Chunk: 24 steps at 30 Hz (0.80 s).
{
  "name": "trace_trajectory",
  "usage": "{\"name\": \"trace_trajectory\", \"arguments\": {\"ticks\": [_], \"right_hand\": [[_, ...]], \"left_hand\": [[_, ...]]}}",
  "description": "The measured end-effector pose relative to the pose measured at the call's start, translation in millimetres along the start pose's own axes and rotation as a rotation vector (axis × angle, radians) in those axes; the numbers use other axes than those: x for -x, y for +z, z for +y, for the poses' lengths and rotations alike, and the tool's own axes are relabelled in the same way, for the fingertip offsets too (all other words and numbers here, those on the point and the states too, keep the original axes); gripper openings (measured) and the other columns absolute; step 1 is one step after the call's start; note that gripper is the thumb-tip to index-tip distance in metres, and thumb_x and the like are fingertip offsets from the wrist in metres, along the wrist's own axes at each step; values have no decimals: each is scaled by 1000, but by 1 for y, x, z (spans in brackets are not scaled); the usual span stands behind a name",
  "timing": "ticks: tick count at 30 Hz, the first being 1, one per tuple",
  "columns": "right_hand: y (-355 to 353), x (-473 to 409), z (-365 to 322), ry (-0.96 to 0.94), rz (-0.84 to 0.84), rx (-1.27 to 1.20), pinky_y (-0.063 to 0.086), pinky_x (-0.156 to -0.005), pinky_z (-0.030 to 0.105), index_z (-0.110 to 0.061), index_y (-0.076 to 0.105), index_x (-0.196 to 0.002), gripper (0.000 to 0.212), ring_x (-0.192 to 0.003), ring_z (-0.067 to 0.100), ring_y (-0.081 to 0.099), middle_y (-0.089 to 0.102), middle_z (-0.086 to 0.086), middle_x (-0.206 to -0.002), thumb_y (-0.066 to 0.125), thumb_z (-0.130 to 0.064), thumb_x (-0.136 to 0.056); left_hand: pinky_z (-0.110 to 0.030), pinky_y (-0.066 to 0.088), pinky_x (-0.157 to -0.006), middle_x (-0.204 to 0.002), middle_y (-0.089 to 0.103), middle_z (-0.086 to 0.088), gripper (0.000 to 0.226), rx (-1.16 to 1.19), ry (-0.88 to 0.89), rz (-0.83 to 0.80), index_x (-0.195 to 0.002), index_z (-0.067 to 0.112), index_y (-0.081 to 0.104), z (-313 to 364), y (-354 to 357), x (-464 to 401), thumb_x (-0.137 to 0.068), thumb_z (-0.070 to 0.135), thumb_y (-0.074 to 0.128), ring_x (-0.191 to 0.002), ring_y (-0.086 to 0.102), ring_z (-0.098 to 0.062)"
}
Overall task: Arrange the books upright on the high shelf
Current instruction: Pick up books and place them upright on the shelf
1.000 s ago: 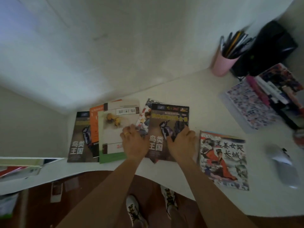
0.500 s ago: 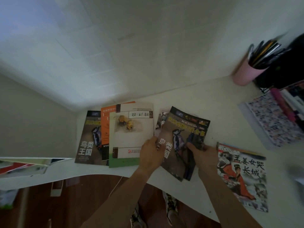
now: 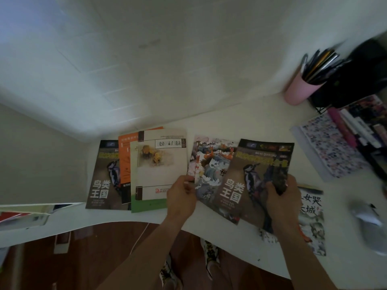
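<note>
Right hand [image 3: 281,203] grips the dark woodpecker book [image 3: 254,181] at its right edge, fingers curled over the cover, tilting it off the desk [image 3: 240,120] near the front edge, probably to gather it for the shelf; left hand [image 3: 182,198] pinches the left edge of the colourful wave-pattern book [image 3: 209,164] lying just under it, likely to bring the two together as a pair; both books overlap and slant toward the desk's front edge; no book is upright and the high shelf is not in view; a fan of four more lies flat toward the desk's left end: a second woodpecker book [image 3: 102,174], an orange book [image 3: 125,160], a green-edged one [image 3: 144,207], a cream book [image 3: 161,164] on top, overlapped so each can be picked off in turn; a painted-figure book [image 3: 312,218] sits flat just right of the right wrist, partly under the arm; far right corner holds a pink pen cup [image 3: 297,93] by the wall and a patterned notebook [image 3: 328,147]; a white mouse [image 3: 370,225] lies blurred at the right edge.
</note>
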State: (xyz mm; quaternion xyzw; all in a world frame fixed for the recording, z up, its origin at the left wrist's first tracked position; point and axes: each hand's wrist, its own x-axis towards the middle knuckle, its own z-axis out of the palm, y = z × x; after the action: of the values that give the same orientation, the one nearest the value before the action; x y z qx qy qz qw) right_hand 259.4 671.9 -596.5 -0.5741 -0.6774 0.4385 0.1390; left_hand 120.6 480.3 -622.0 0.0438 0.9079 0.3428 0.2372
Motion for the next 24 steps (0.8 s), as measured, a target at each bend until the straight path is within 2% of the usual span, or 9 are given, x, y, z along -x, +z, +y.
{"name": "trace_trajectory", "arguments": {"ticks": [2,3,7,10,14,17,18,21,24], "right_hand": [[-12,-2,3,61,50,-15,42,-78,40,-9,55,-132,33,-91,27,51,59,9,-109,60,-12,-100],[-18,-4,7,109,86,-43,46,-81,43,-9,56,-133,35,-95,30,55,62,13,-113,61,-11,-99],[-38,-2,18,303,149,-130,54,-94,58,-16,61,-129,38,-111,38,63,67,12,-123,69,-15,-92],[-38,8,19,367,60,-208,56,-92,56,-19,63,-127,34,-105,34,66,68,9,-118,68,-13,-94],[-9,14,7,181,-45,-87,55,-91,51,-14,60,-127,34,-106,34,63,65,8,-116,69,-18,-95],[18,5,-6,67,-160,32,44,-66,31,-9,55,-116,27,-90,32,59,59,7,-96,68,-19,-94],[26,3,-9,56,-201,59,43,-64,31,-7,53,-116,29,-90,32,58,57,9,-95,68,-19,-94],[47,-7,-10,39,-253,224,51,-83,43,-3,49,-127,48,-110,40,55,55,19,-121,69,-30,-92],[56,-8,-18,67,-310,203,41,-84,36,-7,55,-121,42,-106,34,52,51,15,-126,54,-36,-91]], "left_hand": [[-42,55,-92,-99,67,-4,22,90,-43,-35,-114,6,68,-1,4,1,-99,0,54,-97,64,-26],[-46,54,-96,-98,66,-2,24,119,-60,-48,-115,6,68,-1,5,3,-97,-2,55,-99,64,-27],[-36,53,-94,-108,69,-2,27,103,-40,-67,-121,13,66,2,3,7,-96,5,59,-102,65,-22],[-8,38,-73,-99,66,5,22,-27,28,-66,-117,22,65,11,3,7,-97,14,65,-87,60,-10],[-24,41,-80,-109,68,-4,21,-165,10,-46,-115,11,66,27,8,-8,-95,11,59,-99,63,-22],[-28,34,-77,-108,66,-9,14,-272,67,-11,-97,11,64,39,12,-18,-95,18,52,-93,53,-22],[-29,35,-81,-109,65,-9,15,-297,105,5,-101,11,65,40,14,-22,-94,19,53,-96,53,-23],[-32,39,-87,-114,59,-12,32,-203,76,10,-121,8,60,49,19,-27,-93,24,63,-108,55,-28],[-36,41,-92,-116,57,-11,45,-107,63,-13,-130,12,58,51,23,-29,-90,31,67,-111,54,-29]]}}
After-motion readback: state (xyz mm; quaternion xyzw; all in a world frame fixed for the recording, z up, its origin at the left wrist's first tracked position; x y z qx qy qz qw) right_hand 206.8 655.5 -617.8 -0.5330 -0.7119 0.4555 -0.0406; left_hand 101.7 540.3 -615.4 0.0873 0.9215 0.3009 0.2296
